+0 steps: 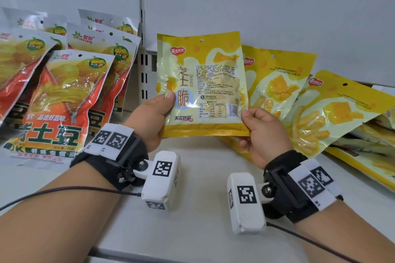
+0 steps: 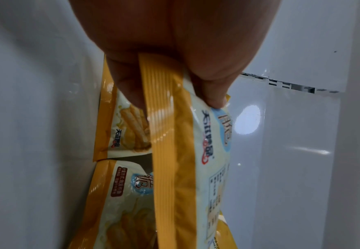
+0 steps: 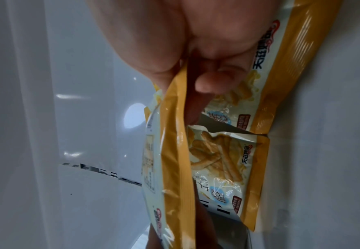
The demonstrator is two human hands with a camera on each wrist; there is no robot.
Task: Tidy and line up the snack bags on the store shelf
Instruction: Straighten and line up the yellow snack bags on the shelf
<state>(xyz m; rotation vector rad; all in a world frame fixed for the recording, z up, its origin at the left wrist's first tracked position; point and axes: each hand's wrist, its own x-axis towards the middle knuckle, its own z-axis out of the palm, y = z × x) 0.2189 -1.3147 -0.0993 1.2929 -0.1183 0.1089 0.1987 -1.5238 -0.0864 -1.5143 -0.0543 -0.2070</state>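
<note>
Both hands are on the flat yellow-and-cream foil snack bag [image 1: 202, 85], held upright w/ its printed back panel facing the person, raised clear of the white shelf board [image 1: 192, 177]. Left hand [image 1: 149, 117] pinches the lower left edge, thumb [image 1: 170, 97] on the near face, other fingers curled behind. Right hand [image 1: 261, 132] pinches the lower right corner the same way. A 2nd bag edge shows just behind the top left corner, so it may be two bags held together; can't say for sure.

To do this step well, imo: turn the bag so the front faces out, keep both pinches low on the seal so the foil doesn't buckle, square the bottom edge to the shelf, then stand it down in line w/ its own kind.

Right of the right hand: a slumped pile of matching yellow bags [image 1: 333, 111], leaning and overlapping at angles, some flat on the board. These prob. need straightening first, else the held bag has nothing to stand against. Left of the left hand: red-orange potato snack bags w/ zipper print [image 1: 64, 100], leaning back in rows, a diff. product, so keep clear. Behind the held bag: white slotted upright post [image 1: 142, 17] and a slotted white divider [image 1: 146, 74] at the product boundary.
</note>
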